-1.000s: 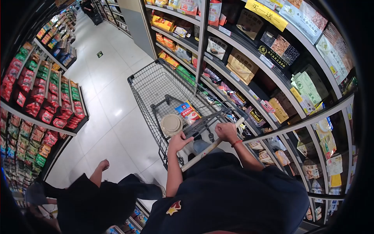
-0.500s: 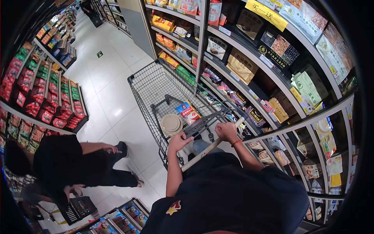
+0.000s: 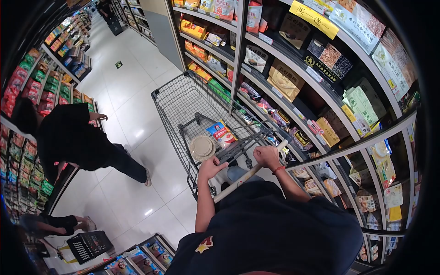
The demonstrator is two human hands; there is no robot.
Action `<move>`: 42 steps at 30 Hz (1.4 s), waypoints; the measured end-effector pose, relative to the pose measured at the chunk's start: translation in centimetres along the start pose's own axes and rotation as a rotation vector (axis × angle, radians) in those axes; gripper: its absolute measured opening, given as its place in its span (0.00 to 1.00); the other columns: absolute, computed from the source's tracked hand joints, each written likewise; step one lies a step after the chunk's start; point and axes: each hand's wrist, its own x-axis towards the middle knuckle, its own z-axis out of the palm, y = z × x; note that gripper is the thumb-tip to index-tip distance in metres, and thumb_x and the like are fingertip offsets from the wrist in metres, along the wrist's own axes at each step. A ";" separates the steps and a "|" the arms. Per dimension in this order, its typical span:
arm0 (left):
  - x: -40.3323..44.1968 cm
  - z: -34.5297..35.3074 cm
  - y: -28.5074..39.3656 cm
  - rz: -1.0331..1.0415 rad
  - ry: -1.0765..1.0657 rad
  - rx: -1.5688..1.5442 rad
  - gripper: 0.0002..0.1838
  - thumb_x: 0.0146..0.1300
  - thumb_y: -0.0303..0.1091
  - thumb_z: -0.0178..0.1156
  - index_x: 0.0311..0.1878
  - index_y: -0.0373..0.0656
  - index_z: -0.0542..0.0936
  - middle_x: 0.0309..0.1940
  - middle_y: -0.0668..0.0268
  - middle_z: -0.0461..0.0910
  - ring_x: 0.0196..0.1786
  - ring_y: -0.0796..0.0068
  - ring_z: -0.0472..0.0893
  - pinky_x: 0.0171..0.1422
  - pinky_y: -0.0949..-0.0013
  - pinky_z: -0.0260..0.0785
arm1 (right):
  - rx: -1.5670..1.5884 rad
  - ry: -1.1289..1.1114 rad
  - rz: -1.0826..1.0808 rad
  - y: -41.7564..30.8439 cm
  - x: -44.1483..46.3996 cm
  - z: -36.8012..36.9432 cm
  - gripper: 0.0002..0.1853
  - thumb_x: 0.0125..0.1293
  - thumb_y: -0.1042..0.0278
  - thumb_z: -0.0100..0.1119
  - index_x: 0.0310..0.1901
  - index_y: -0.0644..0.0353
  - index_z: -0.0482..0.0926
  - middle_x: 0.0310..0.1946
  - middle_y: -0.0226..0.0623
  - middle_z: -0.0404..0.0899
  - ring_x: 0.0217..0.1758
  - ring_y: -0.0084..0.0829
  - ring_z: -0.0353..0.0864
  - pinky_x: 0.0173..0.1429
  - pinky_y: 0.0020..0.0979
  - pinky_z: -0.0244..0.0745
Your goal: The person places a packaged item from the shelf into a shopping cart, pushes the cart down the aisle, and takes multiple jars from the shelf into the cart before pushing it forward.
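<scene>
A grey wire shopping cart (image 3: pixel 172 98) stands in front of me, its pale handle (image 3: pixel 238 185) crossing just before my body. My right hand (image 3: pixel 267 157), with a red band at the wrist, is closed in a fist over the far part of the handle. My left hand (image 3: pixel 211 168) is curled at the cart's rear frame, thumb stretched right and forearm across the handle's left end; its fingertips are hidden. Inside the cart lie a red, white and blue food packet (image 3: pixel 222 134) and a round beige lidded object (image 3: pixel 202 148) of unclear kind.
Shelves with bagged foods (image 3: pixel 285 80) rise close along the cart's right side. A person in black (image 3: pixel 75 135) walks on the left beside shelves of red and green packets. Behind them is another person near a black basket (image 3: pixel 89 246). A low display (image 3: pixel 142 261) stands at bottom left.
The person in black has moved forward along the left, uncovering another person's legs and the black basket. My hands and the cart look almost the same.
</scene>
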 end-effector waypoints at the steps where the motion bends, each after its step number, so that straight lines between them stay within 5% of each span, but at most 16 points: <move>1: 0.0 0.0 -0.1 -0.002 -0.003 -0.001 0.32 0.51 0.64 0.78 0.32 0.41 0.80 0.27 0.61 0.83 0.32 0.64 0.82 0.42 0.61 0.74 | -0.018 -0.003 -0.002 0.1 0.0 0.1 0.10 0.63 0.59 0.63 0.26 0.50 0.84 0.21 0.37 0.83 0.27 0.47 0.84 0.34 0.46 0.77; 42: -0.3 0.1 -0.1 0.047 0.025 -0.001 0.32 0.53 0.63 0.77 0.30 0.41 0.78 0.23 0.63 0.80 0.28 0.66 0.79 0.38 0.62 0.72 | -0.026 -0.015 0.014 -0.4 -0.1 -0.4 0.10 0.63 0.59 0.63 0.25 0.50 0.84 0.23 0.38 0.85 0.29 0.47 0.85 0.36 0.46 0.78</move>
